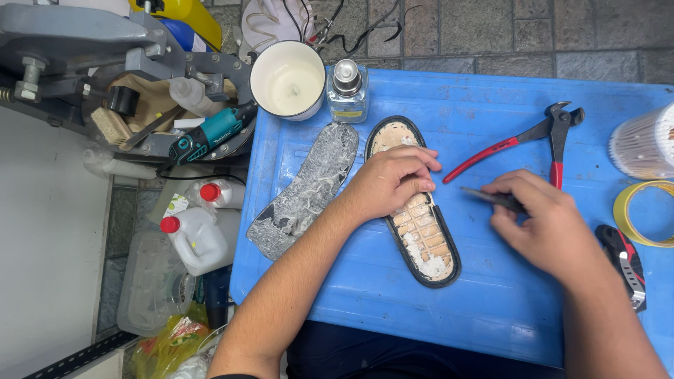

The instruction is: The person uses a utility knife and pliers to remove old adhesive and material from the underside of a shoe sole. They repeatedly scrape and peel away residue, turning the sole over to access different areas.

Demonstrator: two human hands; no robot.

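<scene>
A black-rimmed shoe sole (425,242) with a pale, gridded inner face lies lengthwise on the blue table (491,295). My left hand (388,180) presses down on its middle, fingers curled over the rim. To its right, my right hand (544,221) grips a thin dark tool (484,196) whose tip points left toward the sole, a short way from it. A grey, glue-crusted insole piece (309,189) lies just left of the sole.
Red-handled pincers (540,137) lie at the back right, near a tub of cotton swabs (642,144), a yellow tape roll (642,210) and a utility knife (625,263). A white cup (288,77) and glass bottle (347,91) stand at the back. Machinery and jugs crowd the left.
</scene>
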